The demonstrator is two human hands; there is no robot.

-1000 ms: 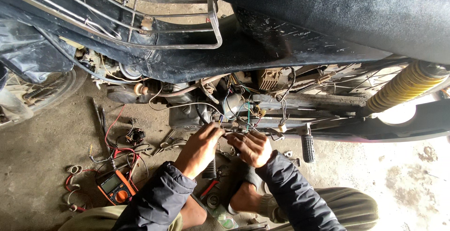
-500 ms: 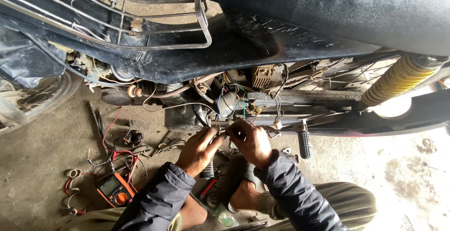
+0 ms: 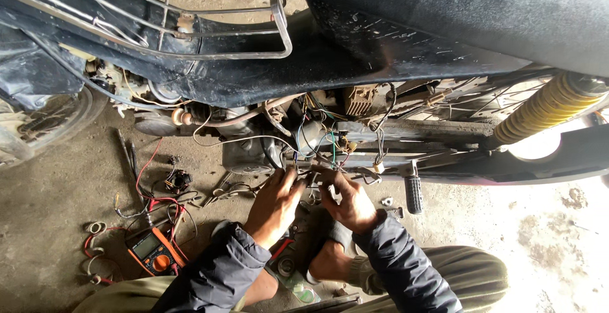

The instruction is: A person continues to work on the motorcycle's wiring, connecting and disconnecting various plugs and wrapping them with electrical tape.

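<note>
Hanging wires (image 3: 330, 141) and the frame rail (image 3: 406, 160) crowd the gap above your fingers (image 3: 298, 176). The footpeg (image 3: 413, 193) blocks you rightward; leftward, the multimeter (image 3: 154, 251) and its leads (image 3: 149, 173) clutter the floor (image 3: 51, 179).

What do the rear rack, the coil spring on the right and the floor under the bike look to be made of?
Rear rack: thin bent metal rod, dull grey and scuffed, by its welded bars. Coil spring: probably steel painted yellow, given its even coils and grimy sheen. Floor: bare concrete, matte grey with dark stains. Both hands, left and right, work at the wiring between them.
</note>
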